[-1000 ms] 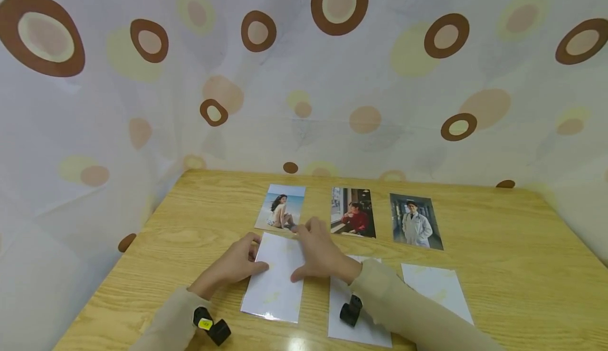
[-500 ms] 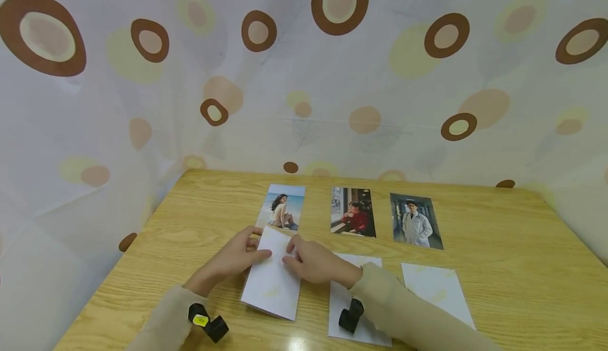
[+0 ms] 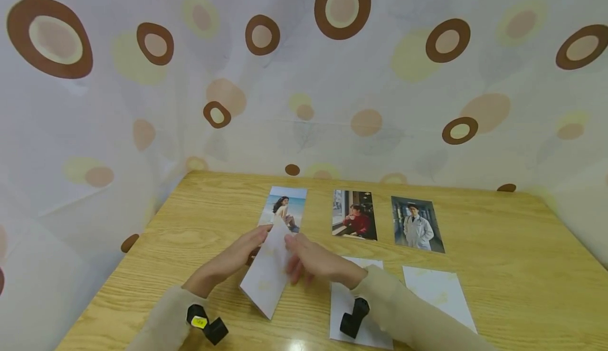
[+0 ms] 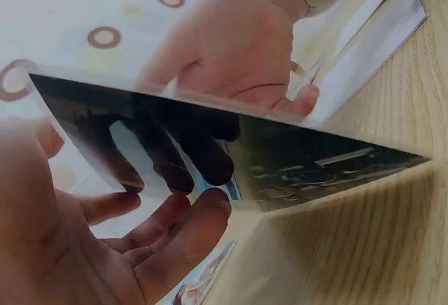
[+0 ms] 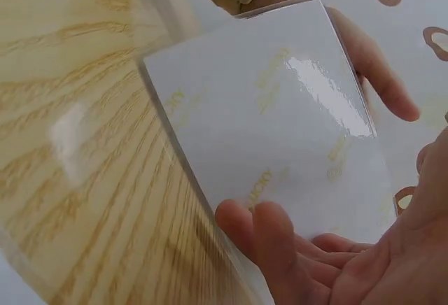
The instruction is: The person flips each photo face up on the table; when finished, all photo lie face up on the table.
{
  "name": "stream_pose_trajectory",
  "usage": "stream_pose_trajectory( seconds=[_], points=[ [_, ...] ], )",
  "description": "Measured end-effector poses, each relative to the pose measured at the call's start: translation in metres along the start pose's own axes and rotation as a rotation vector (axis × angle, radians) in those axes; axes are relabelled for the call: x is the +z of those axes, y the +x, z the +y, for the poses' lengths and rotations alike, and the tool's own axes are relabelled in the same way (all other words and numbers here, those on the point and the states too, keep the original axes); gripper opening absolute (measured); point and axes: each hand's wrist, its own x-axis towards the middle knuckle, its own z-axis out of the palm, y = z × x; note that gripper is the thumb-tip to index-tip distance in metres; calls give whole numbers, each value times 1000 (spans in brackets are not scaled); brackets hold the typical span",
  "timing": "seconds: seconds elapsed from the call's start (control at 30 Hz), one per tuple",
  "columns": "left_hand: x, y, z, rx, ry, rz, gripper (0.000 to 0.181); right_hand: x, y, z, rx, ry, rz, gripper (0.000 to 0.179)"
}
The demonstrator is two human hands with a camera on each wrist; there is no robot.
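A photo print stands steeply tilted between my hands. Its white back, with faint yellow lettering, faces my right hand in the right wrist view; in the left wrist view its dark glossy face faces my left hand. My left fingers touch or nearly touch that face, loosely bent, with the thumb by an edge. Opposite, on the white-back side, is my right hand; its fingers are partly blurred in the head view, and its fingertips lie by the print's edge in the right wrist view.
Along the far side of the wooden table lie three face-up prints: a beach scene, a person in red and a person in a white coat. Two white-backed prints lie nearer, one under my right forearm, another beyond it.
The print lay almost flat, white back up, with my left thumb over it. It has been tipped up on its side. My right hand has turned, with its palm toward the print.
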Motion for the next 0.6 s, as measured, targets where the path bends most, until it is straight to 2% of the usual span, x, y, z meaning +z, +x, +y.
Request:
stream_pose_trajectory(
  seconds=[0.13, 0.2, 0.3, 0.4, 0.53, 0.6],
  points=[
    [2, 2, -3, 52, -4, -32, 58, -3, -4, -3, 13, 131, -48, 71],
    [4, 3, -6, 107, 44, -62, 53, -5, -5, -4, 9, 156, -71, 72],
    [7, 4, -11, 166, 140, -97, 49, -7, -5, -3, 0, 130, -87, 65],
    [11, 4, -15, 192, 229, -100, 51, -8, -4, 0, -2, 91, -74, 53],
    [12, 5, -19, 194, 297, -61, 54, -8, -3, 6, 1, 5, -73, 37],
    [12, 4, -20, 182, 326, -38, 55, -7, -3, 8, -23, -60, -68, 31]
  ],
)
